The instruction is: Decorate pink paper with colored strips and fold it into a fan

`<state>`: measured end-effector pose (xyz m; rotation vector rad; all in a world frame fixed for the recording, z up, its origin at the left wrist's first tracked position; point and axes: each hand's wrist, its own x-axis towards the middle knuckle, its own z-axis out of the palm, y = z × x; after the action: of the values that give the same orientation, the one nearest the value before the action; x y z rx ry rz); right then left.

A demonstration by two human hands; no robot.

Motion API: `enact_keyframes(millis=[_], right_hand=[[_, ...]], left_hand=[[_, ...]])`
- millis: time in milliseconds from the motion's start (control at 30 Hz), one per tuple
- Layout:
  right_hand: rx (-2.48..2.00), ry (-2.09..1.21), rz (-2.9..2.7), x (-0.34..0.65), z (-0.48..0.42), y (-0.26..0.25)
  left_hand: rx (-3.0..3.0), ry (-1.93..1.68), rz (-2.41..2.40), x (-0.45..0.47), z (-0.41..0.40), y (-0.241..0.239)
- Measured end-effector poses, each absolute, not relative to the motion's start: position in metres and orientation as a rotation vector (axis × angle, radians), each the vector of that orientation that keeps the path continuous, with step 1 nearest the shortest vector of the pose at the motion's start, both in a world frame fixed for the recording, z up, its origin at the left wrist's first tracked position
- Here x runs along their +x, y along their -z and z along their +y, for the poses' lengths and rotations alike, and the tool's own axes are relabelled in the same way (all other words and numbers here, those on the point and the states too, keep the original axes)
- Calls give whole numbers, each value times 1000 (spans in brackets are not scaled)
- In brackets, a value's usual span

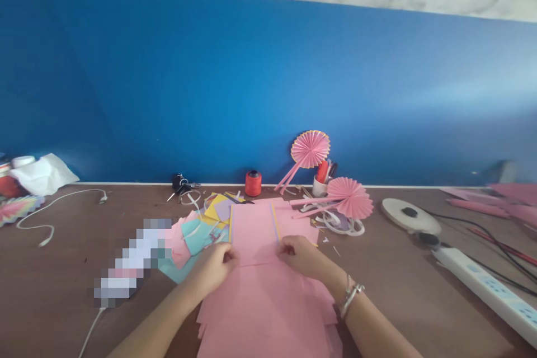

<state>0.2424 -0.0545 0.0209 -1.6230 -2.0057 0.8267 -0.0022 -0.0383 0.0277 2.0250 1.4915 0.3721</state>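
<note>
Fingers of left hand (215, 269) and right hand (298, 254) pinch the pink paper sheet (251, 229), apparently along a fold, on the table (54, 285).

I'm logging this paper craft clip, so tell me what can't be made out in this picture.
- Head view: pixelated object left of the left hand, blurred out.
- Pink sheet: both hands, right hand too, cover the fold where they pinch.
- Pink stack: cut by the bottom edge.
- White cup: contents too small.
</note>
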Motion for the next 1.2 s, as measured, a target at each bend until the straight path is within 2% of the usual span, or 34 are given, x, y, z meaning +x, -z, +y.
enact_keyframes(millis=[333, 533, 667, 833, 1033, 1200], right_hand=[[-1701, -727, -2091, 241, -55, -16], [-1647, -312, -2326, 226, -65, -26], [-1582, -264, -2550, 216, -69, -27], [-1647, -294, -2568, 209, -70, -30], [-1995, -218, -2603, 194, -87, -54], [-2102, -145, -2609, 188, -92, -61]], left_hand=[[2086, -359, 1461, -4, -38, -24], [2598, -438, 1280, 5, -51, -27], [2825, -341, 1125, 13, -59, -32], [2982, -243, 1104, 18, -61, -30], [3121, -156, 1323, 22, -68, -6], [3147, -137, 1501, 19, -76, 7]])
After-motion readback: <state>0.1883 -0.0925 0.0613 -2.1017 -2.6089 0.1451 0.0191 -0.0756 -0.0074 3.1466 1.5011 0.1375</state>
